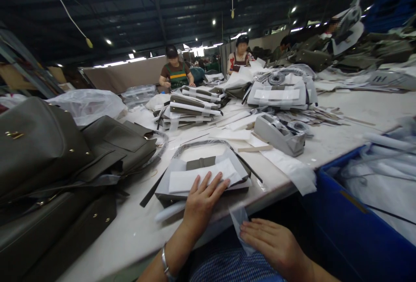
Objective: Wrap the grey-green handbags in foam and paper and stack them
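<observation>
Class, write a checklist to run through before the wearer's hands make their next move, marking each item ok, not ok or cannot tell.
1. Bag resting on table: ok.
2. Left hand on white sheet: ok.
3. Right hand touching film: ok.
4. Film gripped firmly: cannot tell.
5. Dark straps tucked in: not ok, jutting out.
6. Bag's underside: cannot tell, hidden.

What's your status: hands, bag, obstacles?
Left hand on white sheet atop bag. Right hand touching plastic film near table edge. Tape dispenser off to bag's right.
</observation>
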Motion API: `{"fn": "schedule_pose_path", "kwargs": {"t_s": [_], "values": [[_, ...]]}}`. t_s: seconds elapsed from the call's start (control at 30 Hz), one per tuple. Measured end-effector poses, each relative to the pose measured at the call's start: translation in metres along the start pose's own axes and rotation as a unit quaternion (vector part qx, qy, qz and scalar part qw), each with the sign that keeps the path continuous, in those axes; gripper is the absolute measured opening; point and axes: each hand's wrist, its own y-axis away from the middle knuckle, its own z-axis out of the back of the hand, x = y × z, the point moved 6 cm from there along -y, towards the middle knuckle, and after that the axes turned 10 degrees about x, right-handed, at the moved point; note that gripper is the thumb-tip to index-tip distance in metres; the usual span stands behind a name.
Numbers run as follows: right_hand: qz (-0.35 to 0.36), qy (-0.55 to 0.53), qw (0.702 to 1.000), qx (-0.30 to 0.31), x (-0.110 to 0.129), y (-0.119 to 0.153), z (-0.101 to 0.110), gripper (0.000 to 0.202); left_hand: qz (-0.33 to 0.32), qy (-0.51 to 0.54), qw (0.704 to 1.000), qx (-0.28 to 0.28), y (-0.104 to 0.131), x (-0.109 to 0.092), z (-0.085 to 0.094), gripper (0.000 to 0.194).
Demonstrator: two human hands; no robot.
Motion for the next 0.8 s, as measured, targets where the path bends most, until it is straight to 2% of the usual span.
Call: {"fn": "schedule_pose_path", "kwargs": {"t_s": [0.07,0.13,0.2,0.3,0.37,0.43,0.53,0.67,0.8], "values": [[0.0,-0.013,1.0,0.002,0.002,-0.002,0.006,0.026,0.001,0.002,1.0,0.003,0.001,0.0,-0.001,0.052],[0.001,-0.046,0.999,0.029,-0.001,-0.007,0.013,0.019,0.002,0.007,1.0,0.004,0.001,0.0,-0.002,0.051],[0.005,-0.073,0.996,0.05,-0.008,-0.015,0.025,0.029,0.005,0.011,1.0,0.004,0.002,0.001,-0.003,0.05],[-0.029,-0.024,0.999,0.007,-0.031,-0.034,0.046,0.035,0.005,0.014,1.0,-0.006,0.003,0.001,-0.003,0.046],[-0.059,0.038,0.997,-0.012,-0.048,-0.05,0.052,0.039,0.005,0.014,1.0,-0.019,0.002,0.001,-0.002,0.044],[-0.056,0.085,0.995,0.016,-0.059,-0.067,0.047,0.045,0.004,0.014,0.999,-0.032,0.002,0.001,-0.003,0.043],[-0.012,0.107,0.993,0.044,-0.067,-0.08,0.032,0.041,0.007,0.011,0.999,-0.046,0.002,0.002,-0.003,0.043],[-0.018,0.092,0.996,0.003,-0.074,-0.074,0.021,0.036,-0.006,-0.021,0.999,-0.035,0.0,0.0,0.001,0.042],[-0.02,0.091,0.996,-0.01,-0.073,-0.065,0.015,0.036,-0.056,-0.066,0.996,-0.004,-0.006,-0.003,0.008,0.042]]}}
